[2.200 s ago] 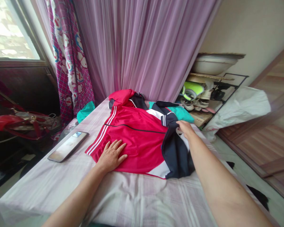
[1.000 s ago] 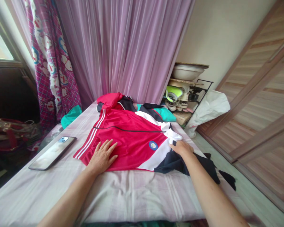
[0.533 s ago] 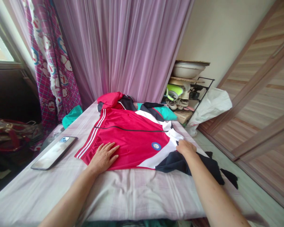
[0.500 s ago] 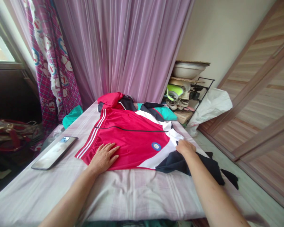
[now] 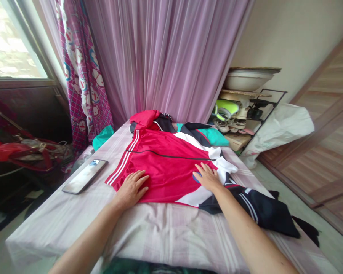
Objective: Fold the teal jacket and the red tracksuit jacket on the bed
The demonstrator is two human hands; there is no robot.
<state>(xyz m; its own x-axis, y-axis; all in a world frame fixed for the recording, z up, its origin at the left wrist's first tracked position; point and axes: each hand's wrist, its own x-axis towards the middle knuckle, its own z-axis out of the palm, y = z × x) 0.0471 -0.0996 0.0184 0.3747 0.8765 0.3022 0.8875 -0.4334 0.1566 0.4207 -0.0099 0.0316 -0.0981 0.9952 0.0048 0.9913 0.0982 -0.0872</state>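
A red, white and navy zip jacket (image 5: 165, 169) lies spread out on the table, its striped hem to the left and its white collar to the right. My left hand (image 5: 133, 189) rests flat on the red front near the hem, fingers apart. On the chest, my right hand (image 5: 207, 177) lies with its fingers spread, partly covering the round blue badge. The navy sleeve (image 5: 270, 207) with white stripes stretches toward the table's right edge. Neither hand grips the cloth.
A phone (image 5: 85, 176) lies face down left of the jacket. More red and navy clothing (image 5: 145, 118) and a teal piece (image 5: 214, 136) are at the far end. A shoe rack (image 5: 253, 116) and a white sack (image 5: 282, 127) stand beyond the table's right side.
My right hand has let go of the cloth near the collar and moved left onto the chest, opening out. The near sleeve now lies straighter to the right. The view has shifted.
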